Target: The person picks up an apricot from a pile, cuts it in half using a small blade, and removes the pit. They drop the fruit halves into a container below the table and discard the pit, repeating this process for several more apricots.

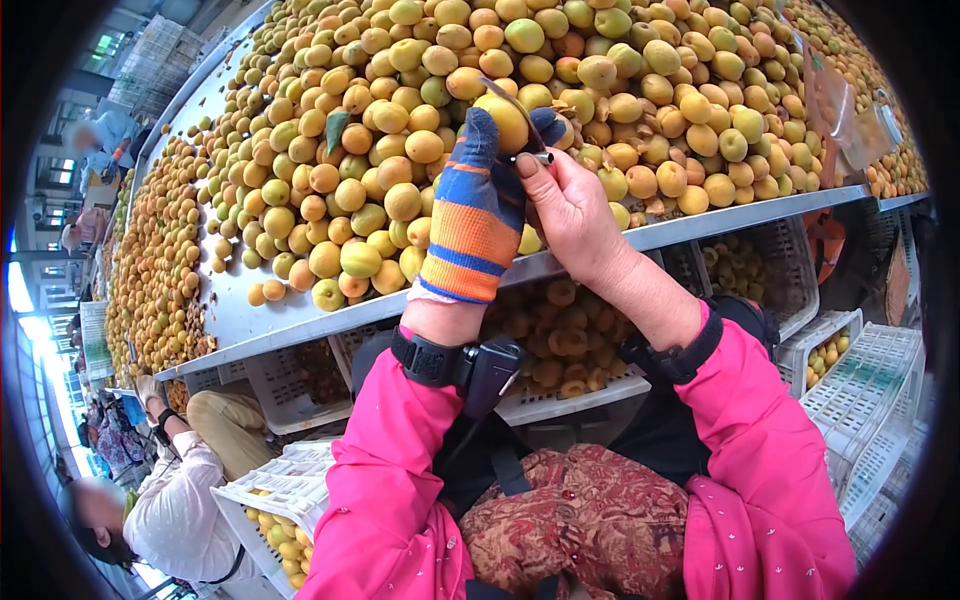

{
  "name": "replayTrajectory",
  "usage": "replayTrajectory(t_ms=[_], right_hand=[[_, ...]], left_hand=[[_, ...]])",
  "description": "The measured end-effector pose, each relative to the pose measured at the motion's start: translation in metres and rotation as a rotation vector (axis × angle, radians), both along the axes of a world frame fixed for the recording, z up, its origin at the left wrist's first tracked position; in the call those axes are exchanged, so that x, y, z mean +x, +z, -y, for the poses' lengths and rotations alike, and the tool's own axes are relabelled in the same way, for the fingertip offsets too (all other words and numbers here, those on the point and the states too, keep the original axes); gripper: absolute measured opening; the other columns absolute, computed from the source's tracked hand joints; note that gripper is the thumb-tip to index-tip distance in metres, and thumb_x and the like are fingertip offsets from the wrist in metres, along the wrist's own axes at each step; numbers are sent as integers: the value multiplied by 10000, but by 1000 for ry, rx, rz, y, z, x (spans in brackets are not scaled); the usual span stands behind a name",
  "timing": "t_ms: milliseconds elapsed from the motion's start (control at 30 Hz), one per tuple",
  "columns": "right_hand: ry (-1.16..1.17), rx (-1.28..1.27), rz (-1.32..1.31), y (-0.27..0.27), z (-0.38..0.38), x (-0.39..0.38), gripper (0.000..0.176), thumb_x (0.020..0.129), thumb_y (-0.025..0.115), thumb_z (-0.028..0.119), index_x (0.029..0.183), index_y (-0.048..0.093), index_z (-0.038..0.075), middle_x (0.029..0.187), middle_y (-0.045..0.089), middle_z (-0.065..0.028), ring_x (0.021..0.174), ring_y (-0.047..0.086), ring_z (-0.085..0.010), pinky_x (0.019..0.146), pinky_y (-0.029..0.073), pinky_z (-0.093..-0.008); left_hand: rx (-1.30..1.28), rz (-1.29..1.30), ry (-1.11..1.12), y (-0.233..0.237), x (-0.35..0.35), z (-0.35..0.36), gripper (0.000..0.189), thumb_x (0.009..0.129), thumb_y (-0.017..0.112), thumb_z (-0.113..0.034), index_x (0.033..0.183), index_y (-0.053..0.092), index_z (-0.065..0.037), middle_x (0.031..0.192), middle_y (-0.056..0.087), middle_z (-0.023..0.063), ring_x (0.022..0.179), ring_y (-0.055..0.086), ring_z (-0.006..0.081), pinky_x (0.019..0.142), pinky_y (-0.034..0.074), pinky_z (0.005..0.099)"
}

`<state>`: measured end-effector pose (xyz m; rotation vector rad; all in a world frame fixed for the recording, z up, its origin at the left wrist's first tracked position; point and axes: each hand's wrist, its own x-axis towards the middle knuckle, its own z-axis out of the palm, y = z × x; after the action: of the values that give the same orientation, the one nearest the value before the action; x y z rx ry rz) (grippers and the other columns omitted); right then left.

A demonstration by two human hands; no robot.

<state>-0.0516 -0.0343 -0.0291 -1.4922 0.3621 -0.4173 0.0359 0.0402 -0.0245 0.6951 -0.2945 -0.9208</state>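
My left hand, in an orange and blue striped knit glove, is closed around a yellow apricot, held upright above the near edge of the table. My bare right hand pinches a small knife; its thin curved blade passes along the upper side of that fruit. How deep the blade sits cannot be made out. Behind both hands spreads a large heap of yellow, orange and greenish apricots, with a green leaf lying among them.
Below the metal table edge stand white plastic crates, one with halved apricots. More crates are stacked at right. At lower left, another person sits beside a crate of apricots. A clear plastic bag lies on the right.
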Motion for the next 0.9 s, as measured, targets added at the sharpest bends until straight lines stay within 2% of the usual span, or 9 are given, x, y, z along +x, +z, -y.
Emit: replayTrajectory(t_ms=[100, 167, 300, 333, 433, 467, 567, 733, 900], right_hand=[[46, 11, 75, 4, 2, -1, 308, 937, 495, 298, 860, 517, 0, 645, 507, -7, 618, 422, -73, 547, 389, -265], [108, -15, 18, 10, 13, -3, 309, 937, 497, 299, 846, 515, 4, 640, 493, 1, 613, 415, -71, 538, 380, -259], [109, 0, 10, 10, 9, -5, 323, 935, 499, 311, 821, 520, 9, 629, 463, 23, 603, 400, -65, 519, 361, -248], [112, 0, 10, 9, 9, -5, 323, 935, 499, 311, 821, 520, 9, 629, 463, 23, 603, 400, -65, 519, 361, -248], [130, -52, 19, 9, 15, -4, 335, 936, 493, 319, 821, 522, 6, 621, 456, 33, 601, 398, -65, 520, 360, -249], [173, -116, 20, 14, 18, -6, 339, 937, 489, 321, 819, 518, 4, 615, 449, 34, 596, 395, -66, 519, 360, -253], [283, -208, -53, 28, 32, -8, 339, 937, 485, 320, 829, 519, 1, 614, 448, 29, 595, 396, -68, 522, 362, -260], [391, -269, -163, 29, 33, -9, 330, 931, 494, 323, 883, 532, -1, 634, 462, 10, 612, 408, -77, 533, 365, -265], [111, -68, 0, 12, -10, -15, 307, 924, 513, 308, 947, 540, 3, 710, 533, -32, 677, 450, -92, 613, 406, -266]], left_hand=[[51, 191, 117, 6, 6, -9, 490, 917, 474, -413, 1169, 506, 5, 1114, 587, 132, 954, 588, 212, 864, 469, 309], [160, 635, 116, 17, 12, -17, 418, 906, 528, -343, 1139, 524, 5, 1070, 602, 111, 901, 602, 191, 817, 484, 282], [60, 43, 13, 13, 10, -11, 352, 907, 535, -306, 1090, 544, -6, 1036, 606, 89, 945, 586, 184, 832, 475, 284], [88, 36, 61, 9, 5, -9, 367, 880, 580, -310, 1100, 534, -21, 965, 624, 66, 864, 591, 136, 700, 465, 229], [23, 211, 62, 16, 8, -14, 352, 881, 578, -302, 1088, 544, -20, 953, 628, 55, 870, 586, 125, 678, 459, 215], [162, 281, 74, 20, 17, -20, 368, 872, 592, -256, 1123, 536, 7, 1042, 603, 86, 943, 576, 168, 831, 463, 276], [433, 729, 167, 34, 26, -31, 375, 847, 607, -217, 1126, 530, 21, 1028, 601, 92, 950, 571, 157, 833, 456, 271], [391, 757, 178, 26, 24, -32, 399, 856, 581, -236, 1150, 517, 25, 1054, 595, 126, 999, 565, 203, 878, 447, 302], [-215, -172, 93, 12, 8, -12, 553, 883, 486, -461, 1201, 489, -8, 1195, 537, 193, 1166, 466, 341, 1044, 310, 454]])
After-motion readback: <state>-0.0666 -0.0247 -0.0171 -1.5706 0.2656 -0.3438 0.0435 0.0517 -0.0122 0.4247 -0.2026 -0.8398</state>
